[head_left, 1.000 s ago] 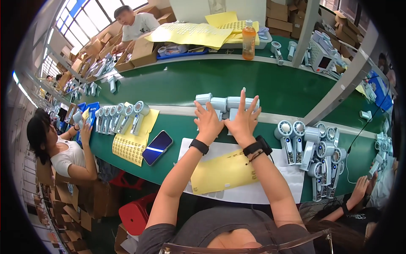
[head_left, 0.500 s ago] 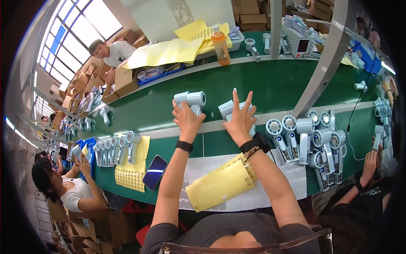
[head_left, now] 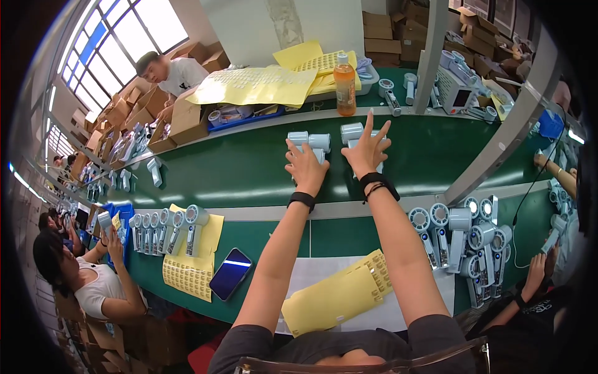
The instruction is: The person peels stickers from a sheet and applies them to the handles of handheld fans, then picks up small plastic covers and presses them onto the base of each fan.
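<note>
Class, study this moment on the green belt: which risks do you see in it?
1. The left hand and right hand reach far out over pale handheld devices; one may tip.
2. The yellow label sheet overhangs the near edge and may slide off.
3. The phone lies near that edge.

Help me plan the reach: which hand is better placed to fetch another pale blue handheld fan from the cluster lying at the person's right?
Probably the right hand. It rests on a pale blue handheld fan on the green conveyor belt, on the same side as the cluster of fans. The left hand would have to cross over.
</note>
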Motion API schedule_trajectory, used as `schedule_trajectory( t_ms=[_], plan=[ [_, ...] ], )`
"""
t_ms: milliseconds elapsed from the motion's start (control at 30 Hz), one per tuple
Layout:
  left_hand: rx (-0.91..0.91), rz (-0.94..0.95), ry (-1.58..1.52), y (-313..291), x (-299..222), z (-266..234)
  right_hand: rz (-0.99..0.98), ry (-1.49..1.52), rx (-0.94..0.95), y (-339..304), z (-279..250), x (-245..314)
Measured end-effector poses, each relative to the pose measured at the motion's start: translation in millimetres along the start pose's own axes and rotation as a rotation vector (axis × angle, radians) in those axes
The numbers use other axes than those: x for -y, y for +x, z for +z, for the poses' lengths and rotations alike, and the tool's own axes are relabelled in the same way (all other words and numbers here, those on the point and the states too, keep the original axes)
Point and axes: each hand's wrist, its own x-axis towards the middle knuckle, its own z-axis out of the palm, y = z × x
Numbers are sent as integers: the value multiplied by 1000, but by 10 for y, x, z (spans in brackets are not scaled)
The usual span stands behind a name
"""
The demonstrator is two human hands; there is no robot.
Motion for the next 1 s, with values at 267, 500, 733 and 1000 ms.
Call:
schedule_trajectory(
  t_ms=[267, 500, 733, 1000],
  plan=[
    [-146, 371, 201, -191, 165, 132, -107, 50, -107, 9, 93, -226],
    [519, 797, -72, -1567, -45, -1249, -580, 530, -115, -827, -1467, -63],
    [648, 695, 141, -2813, 383, -1829, -342, 321, 387, -2224, -1683, -1452],
    [638, 577, 165, -3109, 533, -1544, -203, 461, 448, -2513, -1691, -1371]
  ],
)
